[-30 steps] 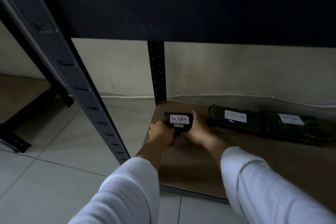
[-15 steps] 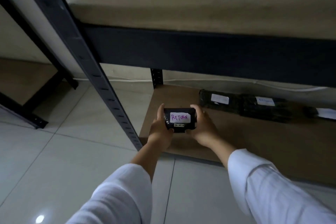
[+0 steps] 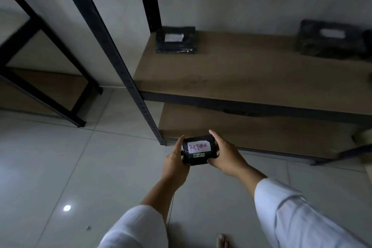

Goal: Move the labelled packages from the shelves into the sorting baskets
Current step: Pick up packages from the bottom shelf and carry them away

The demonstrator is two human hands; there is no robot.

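Observation:
A small black package (image 3: pixel 198 150) with a white label reading RETURN is held in front of the rack, above the floor tiles. My left hand (image 3: pixel 175 164) grips its left end and my right hand (image 3: pixel 226 154) grips its right end. On the middle shelf (image 3: pixel 251 74) lie a flat black package (image 3: pixel 176 40) with a white label near the back left post and a bulkier black labelled package (image 3: pixel 330 38) at the far right. No sorting basket is visible.
A black slotted upright (image 3: pixel 112 46) of the rack stands just left of my hands. The bottom shelf board (image 3: pixel 261 127) lies behind the held package. A second dark rack frame (image 3: pixel 40 94) stands at the left. A bare foot (image 3: pixel 222 240) shows at the bottom.
The RETURN package has left the bottom shelf and come out toward me in both hands. The view rose, so the middle shelf's top now shows.

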